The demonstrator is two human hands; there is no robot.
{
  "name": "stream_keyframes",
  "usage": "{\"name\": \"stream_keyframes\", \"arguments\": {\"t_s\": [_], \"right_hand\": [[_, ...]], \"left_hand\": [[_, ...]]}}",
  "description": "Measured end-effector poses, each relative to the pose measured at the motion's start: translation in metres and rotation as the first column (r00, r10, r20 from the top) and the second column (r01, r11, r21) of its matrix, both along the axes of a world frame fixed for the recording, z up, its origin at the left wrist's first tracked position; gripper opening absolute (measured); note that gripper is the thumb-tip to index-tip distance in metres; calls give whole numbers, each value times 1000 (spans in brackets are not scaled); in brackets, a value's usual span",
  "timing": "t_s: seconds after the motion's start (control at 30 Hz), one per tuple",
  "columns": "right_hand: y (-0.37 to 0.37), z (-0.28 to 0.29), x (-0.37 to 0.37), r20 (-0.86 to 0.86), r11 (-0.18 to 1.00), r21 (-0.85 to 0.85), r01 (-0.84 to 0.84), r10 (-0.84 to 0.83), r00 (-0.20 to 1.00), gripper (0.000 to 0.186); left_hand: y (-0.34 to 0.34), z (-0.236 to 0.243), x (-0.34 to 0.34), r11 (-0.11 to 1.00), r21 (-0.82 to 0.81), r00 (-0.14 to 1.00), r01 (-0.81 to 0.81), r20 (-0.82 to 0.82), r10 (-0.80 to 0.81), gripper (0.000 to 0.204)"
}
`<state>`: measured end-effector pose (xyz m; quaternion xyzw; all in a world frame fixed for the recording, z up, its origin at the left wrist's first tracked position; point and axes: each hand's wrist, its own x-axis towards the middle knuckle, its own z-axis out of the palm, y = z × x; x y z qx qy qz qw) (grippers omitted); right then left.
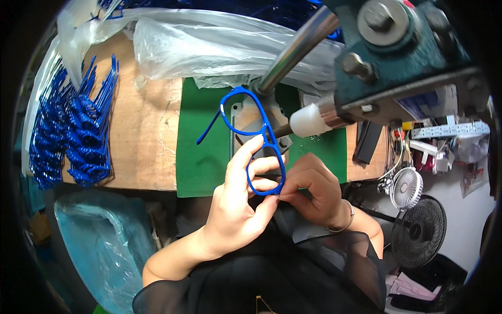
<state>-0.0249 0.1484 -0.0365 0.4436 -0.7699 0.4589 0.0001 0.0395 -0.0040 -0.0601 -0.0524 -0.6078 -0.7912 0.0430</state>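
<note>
A blue plastic glasses frame [270, 135] is held up on a slant, its two rims showing no visible lenses. My left hand [230, 209] grips it around the lower rim, with fingers passing behind and through the opening. My right hand [316, 191] is closed in a pinch at the frame's bottom corner; anything small between those fingertips is hidden. One blue temple arm sticks out from the upper rim toward the left. Behind the frame stands the metal base [246, 118] of a bench machine, with a white plastic collar [309, 121] close to the right.
A green mat [198, 170] covers the middle of the wooden table [144, 157]. Blue glasses frames [78, 125] lie stacked at left. Clear plastic sheeting [198, 44] runs along the back. The dark green machine head [402, 68] overhangs the right. Fans [418, 230] stand lower right; a plastic-lined bin [99, 235] lower left.
</note>
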Motion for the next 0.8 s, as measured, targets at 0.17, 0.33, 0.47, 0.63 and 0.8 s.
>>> {"name": "stream_keyframes", "arguments": {"t_s": [0.17, 0.33, 0.47, 0.63, 0.8], "right_hand": [[-3, -1, -2, -74, 1000, -13, 1, -1, 997, 16], [2, -3, -2, 15, 999, -36, 11, -10, 1000, 18], [3, -4, -2, 128, 997, -74, 8, 2, 992, 18], [4, 1, -7, 240, 998, -41, -51, 59, 969, 19], [4, 6, -2, 336, 999, -43, -25, 38, 941, 19]], "left_hand": [[-6, -2, 3, 997, -18, 997, 76, 24, -75, 78], [-2, -3, 2, 996, -46, 997, 76, 9, -75, 78], [0, -4, 2, 992, -119, 998, 48, -41, -54, 78], [-3, -1, 1, 987, -152, 995, 59, -69, -70, 77], [-4, -1, 1, 992, -93, 995, 85, -46, -89, 77]]}}
